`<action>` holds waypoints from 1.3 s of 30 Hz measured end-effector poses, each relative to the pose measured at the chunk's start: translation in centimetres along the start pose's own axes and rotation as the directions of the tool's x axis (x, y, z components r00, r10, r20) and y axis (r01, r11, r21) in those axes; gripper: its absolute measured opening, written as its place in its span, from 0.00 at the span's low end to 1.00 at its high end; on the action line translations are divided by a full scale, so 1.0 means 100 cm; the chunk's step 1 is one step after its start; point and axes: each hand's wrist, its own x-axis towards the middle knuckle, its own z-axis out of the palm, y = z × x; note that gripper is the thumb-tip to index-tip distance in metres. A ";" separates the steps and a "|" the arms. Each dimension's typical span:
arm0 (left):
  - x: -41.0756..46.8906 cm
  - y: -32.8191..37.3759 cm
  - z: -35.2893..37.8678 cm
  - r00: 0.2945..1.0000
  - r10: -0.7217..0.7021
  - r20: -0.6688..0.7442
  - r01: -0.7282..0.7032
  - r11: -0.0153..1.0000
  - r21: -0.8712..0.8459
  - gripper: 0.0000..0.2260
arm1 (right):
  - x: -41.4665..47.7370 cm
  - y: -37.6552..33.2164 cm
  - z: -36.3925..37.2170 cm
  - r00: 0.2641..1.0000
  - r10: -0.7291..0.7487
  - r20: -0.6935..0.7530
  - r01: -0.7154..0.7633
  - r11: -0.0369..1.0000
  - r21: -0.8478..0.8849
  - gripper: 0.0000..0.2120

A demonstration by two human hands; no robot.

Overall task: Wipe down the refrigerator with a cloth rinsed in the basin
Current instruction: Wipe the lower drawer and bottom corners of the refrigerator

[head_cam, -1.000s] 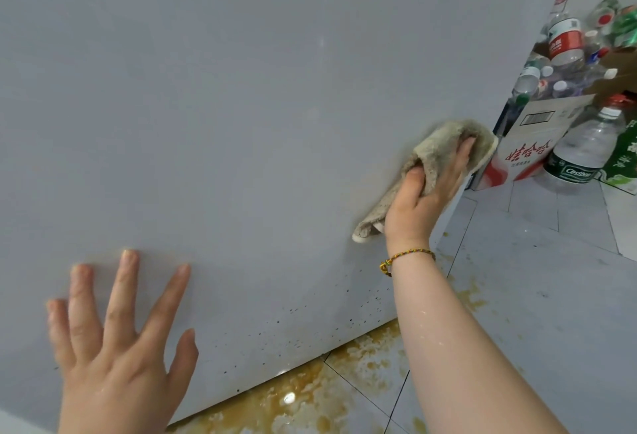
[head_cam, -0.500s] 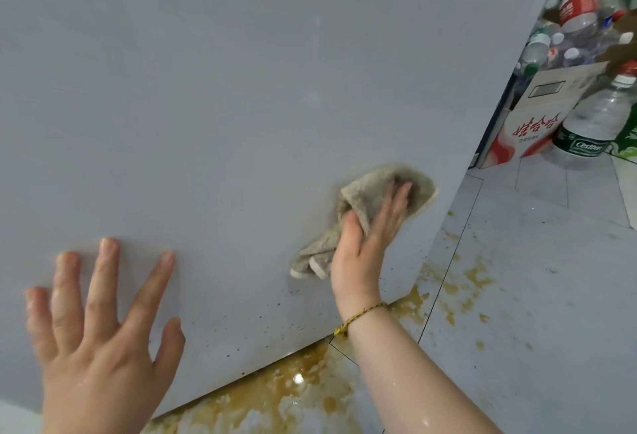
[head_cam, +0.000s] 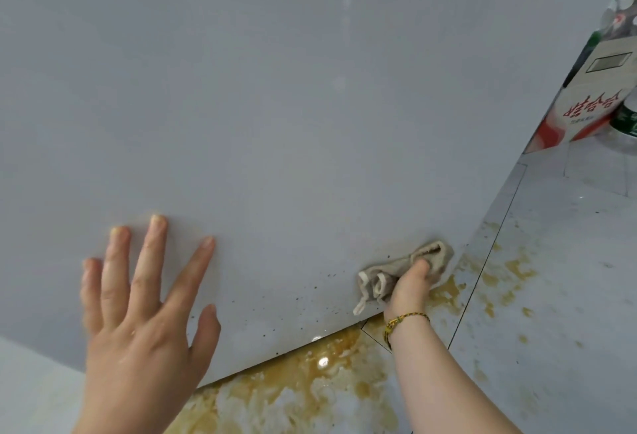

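Head camera, looking down: we've got the pale grey refrigerator [head_cam: 275,106] side filling most of the view, and it's speckled with little dark spots down near its bottom edge. Our left hand [head_cam: 138,313] is laid flat on that panel at the lower left, fingers [head_cam: 151,251] straight and spread wide, holding nothing. Our right hand [head_cam: 410,287] is way down at the panel's lower right corner, just above the floor, with its fingers curled round a bunched-up beige cloth [head_cam: 386,273] and pushing it against the refrigerator. The thumb sits on top of the wad, and a loose end of the cloth hangs out to the left of the hand. There's a braided yellow-green bracelet [head_cam: 403,320] on that wrist. The tiled floor [head_cam: 551,296] is honestly a mess: a brownish-yellow puddle [head_cam: 310,382] runs along under the refrigerator's bottom edge and splatters off to the right past a tile joint. Up in the top right corner, past the refrigerator, we can see a white cardboard box [head_cam: 586,106] with red characters, and a clear bottle [head_cam: 629,120] with a green label just beside it, cut off by the frame edge.
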 end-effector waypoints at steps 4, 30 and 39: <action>0.000 -0.002 0.001 1.000 -0.004 0.011 0.004 0.999 -0.037 0.23 | -0.068 -0.005 0.020 0.960 -0.257 0.113 0.268 0.959 -0.096 0.41; -0.032 -0.068 -0.034 0.752 -0.642 0.147 0.582 0.543 -0.605 0.36 | -0.123 0.007 0.078 -0.323 -0.725 0.608 0.861 -0.492 -0.129 0.27; -0.025 -0.073 -0.059 0.679 -0.659 0.323 0.629 0.296 -0.719 0.37 | -0.092 0.008 0.052 -0.662 -0.035 0.749 0.286 -0.935 0.209 0.25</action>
